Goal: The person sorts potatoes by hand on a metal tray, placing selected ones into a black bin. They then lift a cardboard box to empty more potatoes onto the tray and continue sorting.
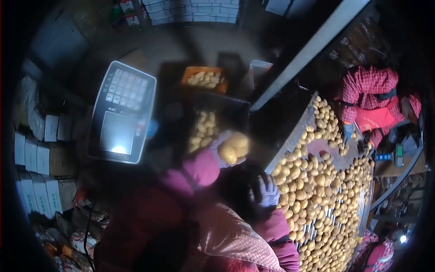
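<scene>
My left hand [219,146], gloved and partly blurred, is closed around a few potatoes [234,147]. It is at the near right side of a dark crate with potatoes [204,129] in it. My right hand [265,191], in a grey and dark glove, has its fingers stretched out and holds nothing. It lies at the left edge of a sorting table heaped with many loose potatoes [312,181]. Bars show between some of these potatoes.
A scale display with keypad [122,113] stands at left. Beyond the dark crate is an orange crate [186,81] of potatoes. A metal post [308,50] slants across the upper right. A co-worker [371,99] reaches onto the table's far end. White boxes [41,192] are stacked at left.
</scene>
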{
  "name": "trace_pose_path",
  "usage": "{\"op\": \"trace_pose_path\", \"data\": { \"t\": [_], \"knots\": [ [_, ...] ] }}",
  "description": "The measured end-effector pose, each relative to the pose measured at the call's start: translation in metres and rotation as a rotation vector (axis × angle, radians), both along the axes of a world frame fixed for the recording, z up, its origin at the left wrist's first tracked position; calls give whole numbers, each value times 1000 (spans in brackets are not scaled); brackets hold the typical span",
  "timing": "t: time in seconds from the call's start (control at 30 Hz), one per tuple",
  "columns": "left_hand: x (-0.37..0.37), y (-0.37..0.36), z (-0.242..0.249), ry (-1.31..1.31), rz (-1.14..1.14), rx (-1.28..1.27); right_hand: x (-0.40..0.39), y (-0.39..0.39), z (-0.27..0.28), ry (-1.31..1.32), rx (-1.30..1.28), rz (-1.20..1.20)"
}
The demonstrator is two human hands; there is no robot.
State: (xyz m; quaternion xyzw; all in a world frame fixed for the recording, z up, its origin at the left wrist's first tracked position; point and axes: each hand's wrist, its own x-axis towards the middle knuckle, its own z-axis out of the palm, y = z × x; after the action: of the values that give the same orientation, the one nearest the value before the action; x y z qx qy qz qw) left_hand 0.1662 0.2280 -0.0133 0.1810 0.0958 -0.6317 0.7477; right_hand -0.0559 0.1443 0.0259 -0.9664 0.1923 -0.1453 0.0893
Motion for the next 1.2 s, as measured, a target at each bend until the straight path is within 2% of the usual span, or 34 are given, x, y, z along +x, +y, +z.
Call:
{"op": "trace_pose_path", "data": {
  "t": [0.1, 0.13, 0.2, 0.27, 0.33, 0.43, 0.5, 0.6, 0.67, 0.73, 0.8, 0.83, 0.87, 0.93, 0.97, 1.0, 1.07, 1.1, 1.17, 1.2],
  "knots": [
    [13, 29, -22, 65, 16, -2, 8, -1, -26, -30, -127, 56],
    [16, 34, -24, 70, 28, 2, 9, -3, -29, -33, -95, 41],
    [20, 41, -30, 65, 94, 111, 10, -7, -36, -96, -142, 61],
    [29, 41, -43, 115, 65, -36, 11, -11, -39, -65, -156, 50],
    [38, 38, -32, 178, 82, -22, 6, -9, -41, -39, -165, 35],
    [53, 29, -37, 87, 47, -118, 9, -11, -38, 49, -57, 22],
    [59, 22, -40, 75, 50, -114, 10, -11, -44, -131, -185, 28],
    [61, 14, -56, 129, 70, -53, 12, -14, -42, -111, -148, 42],
    [62, 9, -63, 74, 146, 113, 11, -13, -38, -37, -77, 27],
    [64, 6, -65, 72, 117, 69, 11, -14, -38, 26, -17, 18],
    [57, 0, -60, 143, 309, 256, 6, -13, -39, 65, -5, -2],
    [62, 3, -75, 256, 248, 177, 7, -12, -41, 37, -82, -5],
    [59, 2, -53, 225, 300, 231, 1, -12, -50, -14, -120, -1],
    [64, -6, -32, 133, 380, 305, -9, -14, -62, 64, -129, 8],
    [77, -18, -28, 170, 338, 402, -12, -16, -69, 24, -134, 25],
    [88, -20, -32, 133, 311, 222, -15, -17, -73, -11, -137, 40],
    [109, -45, -36, 51, 466, 199, -14, -19, -73, -42, -133, 45],
    [128, -57, -39, 49, 463, 192, -12, -18, -70, -59, -140, 48],
    [174, -81, -44, 305, 579, 199, -12, -19, -68, -66, -133, 53],
    [195, -91, -41, 289, 649, 311, -11, -19, -69, -66, -136, 46]
  ]
}}
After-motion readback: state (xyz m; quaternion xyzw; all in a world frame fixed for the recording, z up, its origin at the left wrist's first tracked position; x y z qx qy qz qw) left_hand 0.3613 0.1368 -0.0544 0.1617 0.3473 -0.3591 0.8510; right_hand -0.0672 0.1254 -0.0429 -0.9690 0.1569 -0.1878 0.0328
